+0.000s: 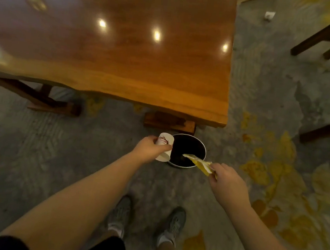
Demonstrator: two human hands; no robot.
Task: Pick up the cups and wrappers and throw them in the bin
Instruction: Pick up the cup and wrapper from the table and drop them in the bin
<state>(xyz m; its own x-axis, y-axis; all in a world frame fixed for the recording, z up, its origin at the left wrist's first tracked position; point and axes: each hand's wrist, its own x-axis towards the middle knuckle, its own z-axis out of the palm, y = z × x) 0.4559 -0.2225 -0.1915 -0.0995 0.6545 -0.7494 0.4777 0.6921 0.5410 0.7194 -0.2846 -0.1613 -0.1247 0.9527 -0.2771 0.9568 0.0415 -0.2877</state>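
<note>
At frame centre, our left hand [149, 149] clasps paper cups [165, 145] beside the bin [203, 146]; our right hand [228, 183] pinches a yellow wrapper [200, 164] over its rim.

The bin [188, 150] stands on the floor just before the table [126, 60]. Cups [165, 147] in the left hand [149, 150] sit at the bin's left rim; a wrapper [198, 163] in the right hand [228, 184] reaches over its right rim. Shoes [147, 220] stand nearer than the bin.
</note>
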